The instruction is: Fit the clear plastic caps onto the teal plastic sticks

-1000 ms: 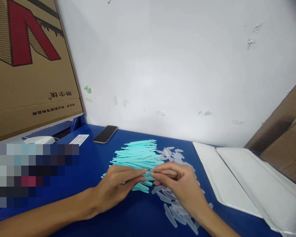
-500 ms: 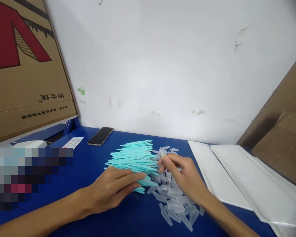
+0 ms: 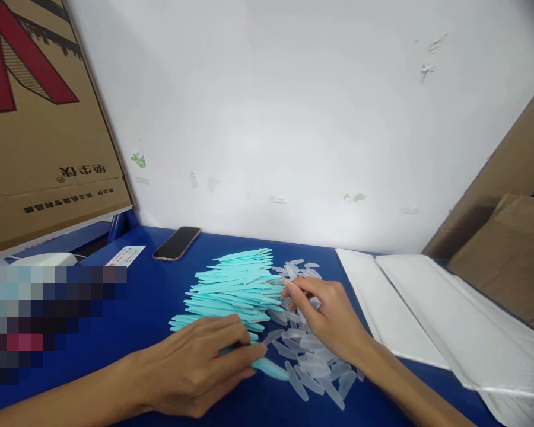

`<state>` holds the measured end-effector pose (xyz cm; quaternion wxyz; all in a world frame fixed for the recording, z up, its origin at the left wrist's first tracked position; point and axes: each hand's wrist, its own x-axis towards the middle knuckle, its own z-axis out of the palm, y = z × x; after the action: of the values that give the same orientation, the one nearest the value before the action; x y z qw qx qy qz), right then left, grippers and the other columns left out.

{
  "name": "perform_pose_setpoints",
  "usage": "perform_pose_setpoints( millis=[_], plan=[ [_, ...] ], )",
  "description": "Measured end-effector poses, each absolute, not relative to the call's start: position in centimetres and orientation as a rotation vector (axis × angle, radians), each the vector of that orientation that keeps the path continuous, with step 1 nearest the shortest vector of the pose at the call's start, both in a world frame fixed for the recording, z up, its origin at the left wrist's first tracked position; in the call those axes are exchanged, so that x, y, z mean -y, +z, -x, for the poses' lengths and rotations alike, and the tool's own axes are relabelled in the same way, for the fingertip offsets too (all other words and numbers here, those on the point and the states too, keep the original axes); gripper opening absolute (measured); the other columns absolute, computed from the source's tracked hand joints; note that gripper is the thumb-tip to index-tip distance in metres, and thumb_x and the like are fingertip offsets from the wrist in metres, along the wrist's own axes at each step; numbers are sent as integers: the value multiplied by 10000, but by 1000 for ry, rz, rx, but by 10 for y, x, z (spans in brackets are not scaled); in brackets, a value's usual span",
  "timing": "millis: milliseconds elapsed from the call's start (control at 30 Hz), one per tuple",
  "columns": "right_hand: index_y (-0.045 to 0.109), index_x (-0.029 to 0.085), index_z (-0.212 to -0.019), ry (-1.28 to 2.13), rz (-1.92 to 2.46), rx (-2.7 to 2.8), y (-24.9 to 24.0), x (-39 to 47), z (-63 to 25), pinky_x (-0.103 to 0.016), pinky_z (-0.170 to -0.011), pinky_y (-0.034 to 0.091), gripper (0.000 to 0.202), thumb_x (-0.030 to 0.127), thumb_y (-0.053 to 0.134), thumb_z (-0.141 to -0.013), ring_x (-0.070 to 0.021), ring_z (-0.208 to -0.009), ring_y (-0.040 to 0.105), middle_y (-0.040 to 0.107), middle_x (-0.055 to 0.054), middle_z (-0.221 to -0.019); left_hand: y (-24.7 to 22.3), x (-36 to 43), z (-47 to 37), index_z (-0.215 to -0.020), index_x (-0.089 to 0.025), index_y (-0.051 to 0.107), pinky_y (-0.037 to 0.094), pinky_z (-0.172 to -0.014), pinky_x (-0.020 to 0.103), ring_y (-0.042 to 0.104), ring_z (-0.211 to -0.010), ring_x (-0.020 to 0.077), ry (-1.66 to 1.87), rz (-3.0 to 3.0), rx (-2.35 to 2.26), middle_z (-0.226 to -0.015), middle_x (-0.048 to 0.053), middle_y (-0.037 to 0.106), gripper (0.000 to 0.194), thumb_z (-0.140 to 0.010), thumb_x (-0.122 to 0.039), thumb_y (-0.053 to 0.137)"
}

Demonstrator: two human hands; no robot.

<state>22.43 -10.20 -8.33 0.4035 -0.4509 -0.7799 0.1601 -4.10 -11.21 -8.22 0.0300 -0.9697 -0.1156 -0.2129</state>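
Note:
A heap of thin turquoise sticks (image 3: 235, 284) lies on the blue table. Right of it are scattered many translucent blade-shaped caps (image 3: 314, 362). My left hand (image 3: 204, 362) is closed at the near side of the heap, its thumb and fingers pinching a turquoise stick (image 3: 270, 368) whose wide end points right toward the caps. At the right edge of the heap, over the caps, my right hand (image 3: 323, 308) has thumb and index finger pressed together; whatever is between the fingertips is too small to make out.
A phone (image 3: 177, 243) and a white card (image 3: 127, 256) lie at the back left. White padded envelopes (image 3: 409, 308) are at the right. Cardboard boxes (image 3: 48, 142) stand left and right (image 3: 507, 255). A white wall closes off the back.
My left hand has moved toward the near edge, away from the heap, with a turquoise stick in its fingers. My right hand has barely shifted. The view has moved slightly.

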Motion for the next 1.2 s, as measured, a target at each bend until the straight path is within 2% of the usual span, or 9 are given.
perform_pose_setpoints(
  millis=[133,267,467,567,700,767,867,1000,1200],
  plan=[
    [702,233,-817,409,1147,2025,-84,102,-224,-284,-605,398,408,407,433,-1070,-165,-652,621,677,12,-678,-81,114,38,-1155,-165,618,469,-724,377,577,-801,243,-522,3031,296,-821,61,639,274,-884,-138,596],
    [653,222,-742,372,1151,2081,-86,101,-224,-300,-643,408,457,407,406,-1079,-158,-632,601,662,4,-666,-80,112,37,-1037,-184,623,449,-739,385,562,-769,232,-488,3068,319,-793,46,619,218,-819,-183,643],
    [642,204,-767,82,1095,2279,-91,101,-230,-304,-603,353,420,344,405,-1083,-154,-617,538,621,-10,-655,-70,101,45,-838,-189,584,416,-697,365,500,-756,216,-525,3081,507,-811,51,559,25,-854,-197,567],
    [666,186,-820,-111,1001,2385,-91,101,-233,-309,-596,339,371,290,421,-1078,-159,-637,535,642,-23,-681,-62,93,53,-984,-215,629,463,-815,384,558,-903,240,-377,3061,760,-993,65,582,86,-922,-267,598],
    [690,179,-849,-195,961,2398,-89,101,-233,-314,-600,345,363,271,423,-1077,-161,-647,550,670,-35,-702,-55,83,60,-1274,-290,595,508,-936,421,562,-1156,301,-274,3035,902,-1321,96,520,422,-870,-312,711],
    [694,182,-842,-216,955,2400,-87,101,-233,-316,-593,340,374,273,417,-1077,-164,-641,549,672,-39,-696,-55,79,63,-1393,-321,536,482,-1033,505,471,-1331,367,-279,3016,893,-1477,115,436,566,-859,-332,724],
    [692,182,-836,-222,965,2403,-87,101,-233,-320,-594,340,378,268,414,-1076,-167,-640,550,675,-40,-695,-58,73,65,-1563,-384,330,334,-1131,696,223,-1505,468,-238,2997,928,-1667,114,210,788,-878,-430,717],
    [689,189,-830,-209,975,2408,-88,101,-234,-319,-605,346,377,262,411,-1074,-170,-649,557,680,-41,-698,-63,65,65,-1606,-431,170,233,-1143,770,89,-1528,511,-161,3059,1022,-1716,70,14,907,-881,-583,694],
    [700,186,-861,-219,973,2406,-87,101,-234,-323,-601,334,362,262,416,-1073,-174,-657,566,689,-41,-712,-70,55,65,-1606,-441,133,185,-1165,758,78,-1530,490,-63,3133,1091,-1708,79,48,912,-878,-732,600]
  ],
)
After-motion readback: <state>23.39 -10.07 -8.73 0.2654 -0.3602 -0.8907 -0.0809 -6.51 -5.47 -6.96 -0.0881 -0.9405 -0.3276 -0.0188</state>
